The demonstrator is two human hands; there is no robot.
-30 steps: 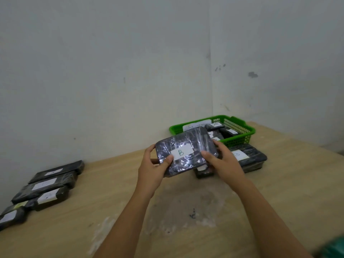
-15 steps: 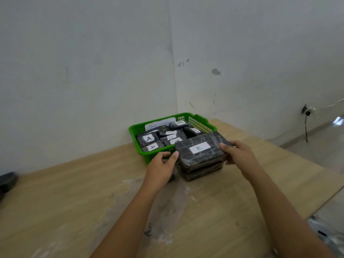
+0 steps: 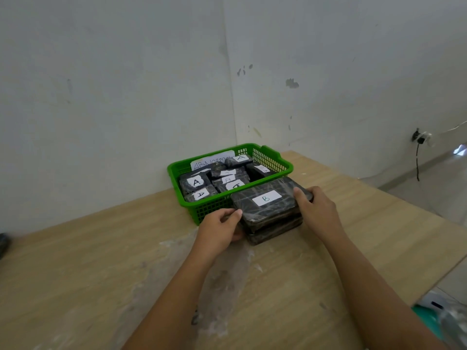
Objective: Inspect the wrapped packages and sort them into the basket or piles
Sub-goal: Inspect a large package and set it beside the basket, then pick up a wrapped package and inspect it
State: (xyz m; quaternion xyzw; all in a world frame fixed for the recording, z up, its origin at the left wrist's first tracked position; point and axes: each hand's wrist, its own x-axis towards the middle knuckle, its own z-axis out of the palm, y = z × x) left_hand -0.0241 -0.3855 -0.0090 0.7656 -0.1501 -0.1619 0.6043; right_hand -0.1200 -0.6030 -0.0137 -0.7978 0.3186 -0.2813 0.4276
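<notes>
The B pack [image 3: 267, 200], held up for a look a second ago, now sits on the pile [image 3: 275, 229] just near of the basket [image 3: 274, 160] (sorting done, I judge). Left hand [image 3: 221, 227] and right hand [image 3: 314, 207] still grasp its ends. Bare table [image 3: 75, 261] lies open left; the right edge is close.

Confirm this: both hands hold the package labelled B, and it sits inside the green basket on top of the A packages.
Wrong on the place. In the head view both hands, left hand and right hand, do hold the package labelled B, but it sits outside the green basket, on a pile of dark packages on the table in front of it.
</notes>
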